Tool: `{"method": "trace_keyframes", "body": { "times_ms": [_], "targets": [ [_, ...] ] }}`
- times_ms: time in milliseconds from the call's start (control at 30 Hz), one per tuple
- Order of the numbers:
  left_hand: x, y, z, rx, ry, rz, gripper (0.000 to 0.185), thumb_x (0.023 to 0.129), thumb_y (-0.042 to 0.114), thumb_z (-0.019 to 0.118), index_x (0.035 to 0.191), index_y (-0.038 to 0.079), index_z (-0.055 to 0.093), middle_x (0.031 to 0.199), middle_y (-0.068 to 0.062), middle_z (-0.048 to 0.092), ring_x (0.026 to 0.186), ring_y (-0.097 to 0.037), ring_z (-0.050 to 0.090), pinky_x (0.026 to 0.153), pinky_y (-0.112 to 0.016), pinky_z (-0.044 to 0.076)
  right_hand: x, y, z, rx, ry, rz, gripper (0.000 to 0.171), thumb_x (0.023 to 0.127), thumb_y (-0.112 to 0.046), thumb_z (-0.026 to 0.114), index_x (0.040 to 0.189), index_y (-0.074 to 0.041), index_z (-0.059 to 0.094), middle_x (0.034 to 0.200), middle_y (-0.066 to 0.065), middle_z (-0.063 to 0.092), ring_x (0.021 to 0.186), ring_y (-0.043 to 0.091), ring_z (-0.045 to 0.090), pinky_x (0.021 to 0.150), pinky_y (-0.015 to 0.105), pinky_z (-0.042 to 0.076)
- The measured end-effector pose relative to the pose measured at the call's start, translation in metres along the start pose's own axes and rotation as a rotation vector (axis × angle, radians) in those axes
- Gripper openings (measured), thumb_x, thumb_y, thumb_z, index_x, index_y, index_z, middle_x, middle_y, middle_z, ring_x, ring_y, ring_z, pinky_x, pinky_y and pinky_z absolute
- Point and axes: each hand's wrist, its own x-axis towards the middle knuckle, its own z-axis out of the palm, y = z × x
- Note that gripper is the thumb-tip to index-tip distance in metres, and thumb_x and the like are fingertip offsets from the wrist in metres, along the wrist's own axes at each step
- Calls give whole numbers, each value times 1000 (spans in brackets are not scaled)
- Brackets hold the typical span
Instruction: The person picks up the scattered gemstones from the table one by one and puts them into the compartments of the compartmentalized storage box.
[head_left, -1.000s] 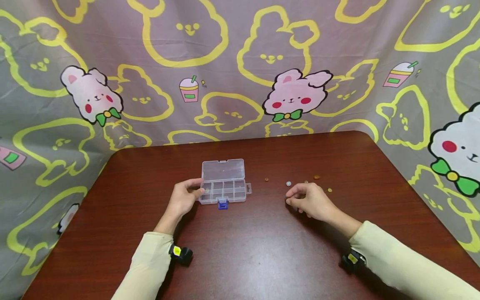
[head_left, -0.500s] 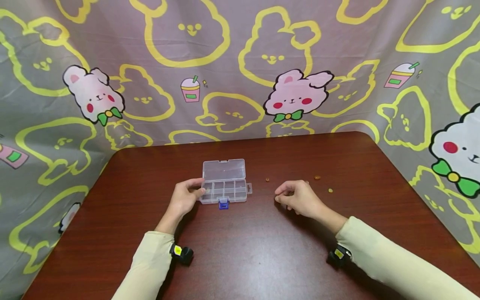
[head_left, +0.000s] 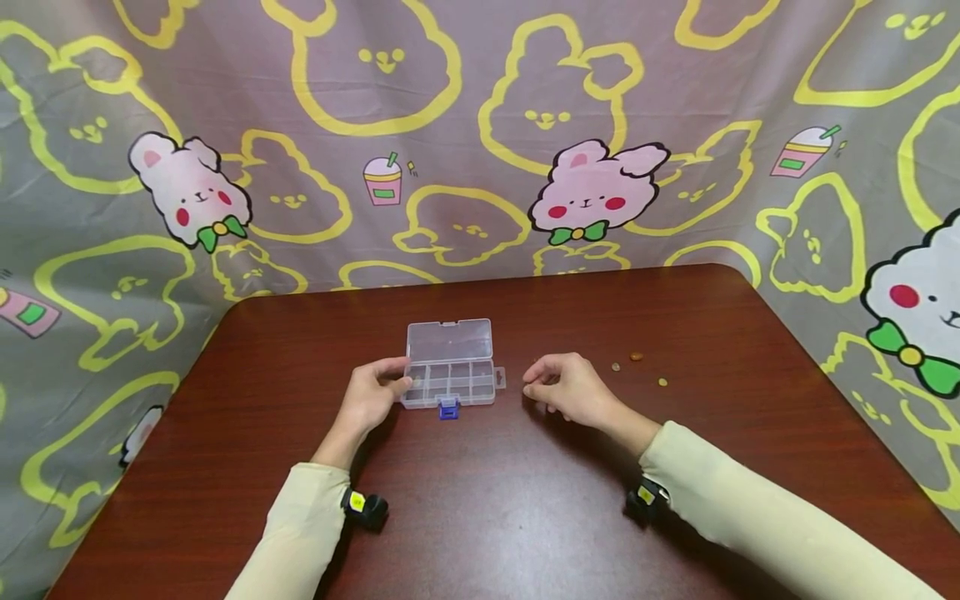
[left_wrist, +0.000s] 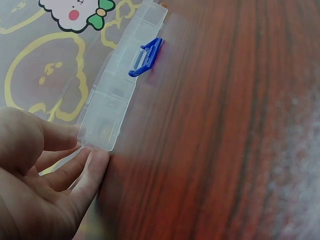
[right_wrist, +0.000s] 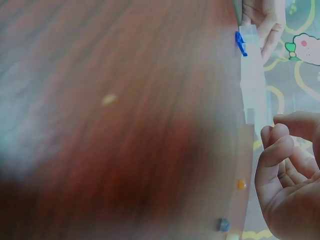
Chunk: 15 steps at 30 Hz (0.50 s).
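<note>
A clear plastic compartment box [head_left: 450, 382] lies on the dark wooden table [head_left: 487, 508] with its lid [head_left: 448, 340] open and a blue latch [head_left: 448, 407] at the front. My left hand [head_left: 397, 379] holds the box's left end between thumb and fingers; in the left wrist view the fingertips [left_wrist: 97, 157] touch the corner of the box [left_wrist: 115, 95]. My right hand [head_left: 536, 385] hovers just right of the box with its fingers curled and the thumb against the index finger [right_wrist: 276, 137]. I see nothing between those fingertips. An orange bead [right_wrist: 241, 184] and a greyish bead [right_wrist: 223, 224] lie on the far side of this hand.
Three small beads [head_left: 636, 356] lie scattered on the table to the right of my right hand. A cartoon-print cloth [head_left: 480, 167] hangs behind and around the table. Both sleeves [head_left: 750, 508] rest near the front edge.
My right hand has moved left from the scattered beads to just beside the box. The left hand and the box have stayed put.
</note>
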Motion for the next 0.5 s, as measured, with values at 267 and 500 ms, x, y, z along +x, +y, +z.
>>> {"method": "trace_keyframes", "body": {
  "times_ms": [267,500],
  "targets": [
    [0,-1,1,-4,4,-1,33,91,-8,65,124,-9,65,119,-28,66,75,-11,60,62,-17,48,9,-12,9,25,-9,-28,12,87,-8,75,97,-3,72,75,6,68,54,36,60,37,29,43],
    [0,-1,1,-7,6,-2,33,91,-8,65,124,-9,65,119,-28,66,75,-13,61,62,-17,48,19,-18,15,35,12,-42,10,86,-6,76,94,-3,73,70,2,66,57,42,61,37,26,41]
  ]
}}
